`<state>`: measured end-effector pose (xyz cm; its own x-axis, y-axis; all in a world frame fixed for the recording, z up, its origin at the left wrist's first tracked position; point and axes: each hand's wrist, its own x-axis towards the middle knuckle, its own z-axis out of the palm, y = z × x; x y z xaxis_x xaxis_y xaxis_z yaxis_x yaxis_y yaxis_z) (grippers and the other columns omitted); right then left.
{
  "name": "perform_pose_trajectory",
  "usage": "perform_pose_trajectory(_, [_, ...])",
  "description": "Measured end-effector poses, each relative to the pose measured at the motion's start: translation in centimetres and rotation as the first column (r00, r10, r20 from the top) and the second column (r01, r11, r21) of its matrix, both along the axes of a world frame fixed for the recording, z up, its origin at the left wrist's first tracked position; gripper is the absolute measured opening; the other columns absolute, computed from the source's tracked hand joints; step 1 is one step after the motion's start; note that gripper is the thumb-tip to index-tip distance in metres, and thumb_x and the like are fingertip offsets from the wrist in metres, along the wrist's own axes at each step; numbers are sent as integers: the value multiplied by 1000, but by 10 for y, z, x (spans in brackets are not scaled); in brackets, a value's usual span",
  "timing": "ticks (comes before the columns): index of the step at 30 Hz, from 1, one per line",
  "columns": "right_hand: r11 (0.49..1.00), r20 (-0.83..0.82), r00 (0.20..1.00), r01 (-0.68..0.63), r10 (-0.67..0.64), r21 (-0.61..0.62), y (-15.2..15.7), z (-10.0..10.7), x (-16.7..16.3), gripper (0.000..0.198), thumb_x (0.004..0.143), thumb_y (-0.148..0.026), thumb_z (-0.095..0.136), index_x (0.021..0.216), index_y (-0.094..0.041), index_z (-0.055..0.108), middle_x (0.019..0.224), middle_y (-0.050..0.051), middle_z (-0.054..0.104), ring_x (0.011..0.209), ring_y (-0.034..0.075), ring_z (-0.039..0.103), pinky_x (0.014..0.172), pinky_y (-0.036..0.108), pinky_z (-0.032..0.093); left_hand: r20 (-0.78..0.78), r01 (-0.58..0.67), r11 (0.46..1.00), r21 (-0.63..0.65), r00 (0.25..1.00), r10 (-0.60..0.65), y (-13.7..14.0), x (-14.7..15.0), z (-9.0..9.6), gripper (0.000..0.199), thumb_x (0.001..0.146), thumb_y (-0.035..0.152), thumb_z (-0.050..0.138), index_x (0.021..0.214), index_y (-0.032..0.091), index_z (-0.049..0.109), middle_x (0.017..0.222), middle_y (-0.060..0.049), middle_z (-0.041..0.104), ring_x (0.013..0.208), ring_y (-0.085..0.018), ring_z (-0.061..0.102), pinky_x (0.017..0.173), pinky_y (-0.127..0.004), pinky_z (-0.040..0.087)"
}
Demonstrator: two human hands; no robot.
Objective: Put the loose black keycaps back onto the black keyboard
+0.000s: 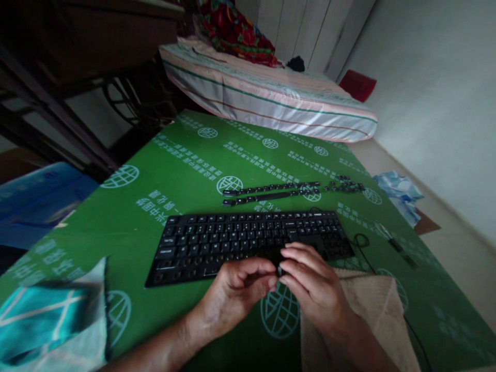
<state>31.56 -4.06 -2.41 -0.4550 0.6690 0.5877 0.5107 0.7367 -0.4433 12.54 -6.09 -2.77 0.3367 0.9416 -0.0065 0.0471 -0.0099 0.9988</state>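
Observation:
A black keyboard (248, 235) lies on the green board in front of me. Its upper rows carry keycaps, while bare key sockets show along the bottom row and at the lower right. Over its near edge, my left hand (244, 284) and my right hand (313, 284) meet at the fingertips. Both are closed in a pinch around a small dark keycap (279, 269), mostly hidden by the fingers. Beyond the keyboard, loose keycaps (271, 196) form two long rows, and a scattered group of keycaps (344, 184) lies to their right.
A beige cloth (372, 299) lies under my right forearm, and a teal cloth (50, 320) is at the left. A slim tool with a dark handle (395, 245) rests at the right, near the keyboard cable (362, 243). A bed (271, 98) stands beyond the green board (155, 181).

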Motion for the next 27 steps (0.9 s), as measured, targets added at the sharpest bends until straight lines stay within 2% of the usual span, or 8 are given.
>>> perform_pose_trajectory(3, [999, 69, 997, 47, -46, -11, 26, -4, 15, 12, 85, -16, 61, 93, -20, 69, 103, 10, 69, 106, 24, 62, 92, 44, 55, -270, 62, 940, 334, 962, 32, -5, 1, -1, 16, 92, 24, 51, 87, 15, 64, 73, -1, 62, 66, -10, 57, 60, -19, 45])
perform_pose_trajectory(5, [998, 123, 991, 57, -54, -16, 42, -7, 22, 11, 84, -17, 61, 90, -20, 71, 105, 10, 69, 108, 25, 61, 93, 45, 54, -396, 164, 848, 504, 917, 58, -7, 1, -2, 16, 94, 19, 46, 93, 15, 62, 76, -2, 63, 68, -11, 58, 63, -20, 46])
perform_pose_trajectory(7, [999, 176, 984, 42, -38, -17, 55, -10, 26, 11, 83, -17, 62, 87, -21, 71, 106, 10, 68, 109, 25, 60, 94, 45, 54, -483, 252, 761, 597, 871, 91, -8, 0, -4, 18, 95, 16, 42, 96, 15, 59, 77, -3, 63, 71, -12, 59, 65, -21, 46])
perform_pose_trajectory(9, [1000, 225, 974, 21, -17, -15, 62, -11, 27, 11, 82, -16, 63, 86, -21, 72, 108, 9, 68, 110, 25, 59, 95, 46, 53, -551, 322, 718, 617, 829, 101, -8, 0, -7, 18, 95, 14, 40, 91, 16, 58, 75, -2, 61, 68, -12, 58, 63, -22, 45])
perform_pose_trajectory(11, [1000, 272, 962, 1, 3, -17, 65, -10, 25, 11, 82, -15, 63, 84, -21, 72, 109, 10, 67, 112, 25, 58, 96, 47, 52, -585, 361, 705, 611, 805, 94, -7, 0, -9, 19, 94, 13, 39, 87, 16, 56, 73, -2, 59, 66, -12, 56, 60, -22, 43])
perform_pose_trajectory(15, [999, 334, 942, -28, 35, -26, 66, -9, 21, 10, 82, -15, 63, 81, -19, 72, 109, 11, 67, 113, 26, 57, 95, 46, 53, -609, 381, 709, 594, 789, 85, -7, 0, -10, 18, 93, 13, 39, 86, 17, 55, 73, -1, 58, 65, -12, 54, 59, -23, 42])
perform_pose_trajectory(22, [999, 322, 946, -33, 42, -33, 66, -9, 19, 11, 81, -15, 65, 80, -22, 73, 107, 9, 68, 112, 26, 58, 94, 46, 53, -611, 399, 692, 602, 788, 77, -7, -1, -11, 16, 91, 10, 40, 89, 16, 54, 75, -2, 58, 67, -13, 55, 60, -24, 42])
perform_pose_trajectory(27, [998, 354, 933, -55, 61, -28, 67, -9, 20, 10, 81, -15, 65, 80, -21, 73, 108, 10, 67, 113, 26, 57, 93, 45, 54, -620, 395, 708, 586, 780, 78, -7, 0, -12, 16, 92, 12, 40, 87, 17, 54, 75, -1, 58, 66, -13, 54, 60, -24, 42])
